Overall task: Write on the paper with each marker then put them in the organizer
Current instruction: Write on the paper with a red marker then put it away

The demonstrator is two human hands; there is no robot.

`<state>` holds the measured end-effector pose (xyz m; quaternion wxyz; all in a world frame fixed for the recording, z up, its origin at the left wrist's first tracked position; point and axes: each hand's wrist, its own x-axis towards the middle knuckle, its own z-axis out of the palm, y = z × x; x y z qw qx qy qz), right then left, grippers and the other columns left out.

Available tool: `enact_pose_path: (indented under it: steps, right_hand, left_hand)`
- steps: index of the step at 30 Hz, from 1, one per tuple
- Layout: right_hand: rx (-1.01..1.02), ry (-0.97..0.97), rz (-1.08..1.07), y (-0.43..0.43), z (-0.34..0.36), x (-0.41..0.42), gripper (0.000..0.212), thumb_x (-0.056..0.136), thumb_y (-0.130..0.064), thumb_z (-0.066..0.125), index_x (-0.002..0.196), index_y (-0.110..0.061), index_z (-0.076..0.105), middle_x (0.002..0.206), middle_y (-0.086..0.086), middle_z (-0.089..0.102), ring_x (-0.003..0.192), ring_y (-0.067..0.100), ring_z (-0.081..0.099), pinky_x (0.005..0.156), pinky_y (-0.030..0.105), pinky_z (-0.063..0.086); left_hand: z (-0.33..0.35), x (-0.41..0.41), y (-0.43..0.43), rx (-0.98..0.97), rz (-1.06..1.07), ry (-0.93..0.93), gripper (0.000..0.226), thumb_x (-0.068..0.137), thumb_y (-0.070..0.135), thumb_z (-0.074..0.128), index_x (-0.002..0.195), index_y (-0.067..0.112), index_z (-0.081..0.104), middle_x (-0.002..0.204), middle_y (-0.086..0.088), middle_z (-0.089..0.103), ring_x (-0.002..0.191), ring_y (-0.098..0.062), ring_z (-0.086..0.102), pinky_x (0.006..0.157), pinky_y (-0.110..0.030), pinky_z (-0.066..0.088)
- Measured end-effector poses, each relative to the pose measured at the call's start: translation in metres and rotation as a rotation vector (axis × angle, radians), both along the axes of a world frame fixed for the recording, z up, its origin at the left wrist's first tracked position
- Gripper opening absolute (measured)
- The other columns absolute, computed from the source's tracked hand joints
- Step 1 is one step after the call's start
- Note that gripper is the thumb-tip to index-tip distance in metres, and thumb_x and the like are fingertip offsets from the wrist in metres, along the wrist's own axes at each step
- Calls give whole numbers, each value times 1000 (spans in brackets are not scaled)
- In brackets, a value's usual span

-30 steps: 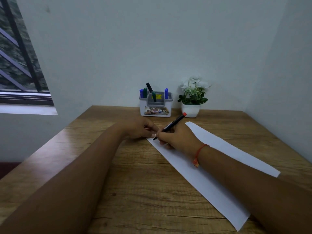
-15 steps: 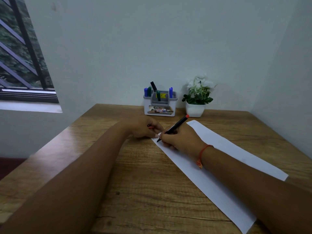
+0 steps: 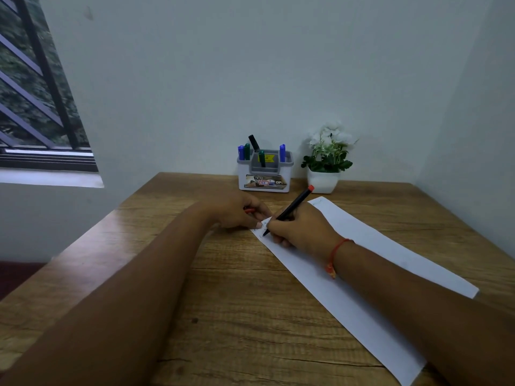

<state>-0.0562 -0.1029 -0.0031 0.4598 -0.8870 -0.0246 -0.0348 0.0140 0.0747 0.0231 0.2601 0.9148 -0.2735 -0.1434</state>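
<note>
A long white sheet of paper (image 3: 362, 263) lies at an angle on the wooden table (image 3: 228, 296). My right hand (image 3: 301, 232) grips a black marker with a red end (image 3: 292, 208), its tip touching the paper's far left corner. My left hand (image 3: 237, 211) rests on the table beside that corner, fingers curled around a small red cap (image 3: 249, 210), a fingertip touching the paper's edge. At the back stands a white and grey organizer (image 3: 264, 174) holding several blue, green and black markers.
A white pot with a flowering plant (image 3: 327, 160) stands right of the organizer against the wall. A barred window (image 3: 36, 87) is at the left. Walls close in the table at the back and right.
The view has shifted slightly, so everything sits a little further right in frame. The marker tip stays at the paper's corner with only a small movement; my left hand holds its place.
</note>
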Motion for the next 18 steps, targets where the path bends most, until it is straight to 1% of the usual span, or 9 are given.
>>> enact_pose_path:
  steps: [3,4,8,12,18]
  right_hand:
    - [4,11,-3,0,0,0,17,83,-25,68,79,-11,77,71,4,77,60,8,68,69,28,60]
    - [2,11,-6,0,0,1,17,83,-25,68,79,-11,77,71,4,77,60,8,69,69,27,60]
    - [0,12,-19,0,0,1,16,83,-26,69,76,-13,76,71,3,77,60,8,69,66,24,59]
    - [-42,17,-7,0,2,0,19,83,-29,71,81,-11,77,62,0,72,55,4,65,60,19,53]
    - [-54,-1,-35,2,3,-2,19,84,-27,67,71,-14,74,56,-3,69,52,1,62,64,21,52]
  left_hand:
    - [0,0,0,5,-8,-2,36,88,17,68,122,29,64,105,16,67,100,1,58,80,-15,40]
    - [0,0,0,-6,-4,5,37,88,16,68,122,28,64,106,14,67,100,0,59,79,-14,40]
    - [-1,0,-1,-22,9,8,37,87,15,69,122,27,64,108,12,67,102,-2,59,81,-17,41]
    - [-1,1,-1,-33,5,28,37,88,14,68,122,26,64,107,12,67,98,1,59,75,-12,39]
    - [-1,1,0,-28,-3,22,37,88,13,68,122,26,64,106,14,67,100,1,59,79,-14,40]
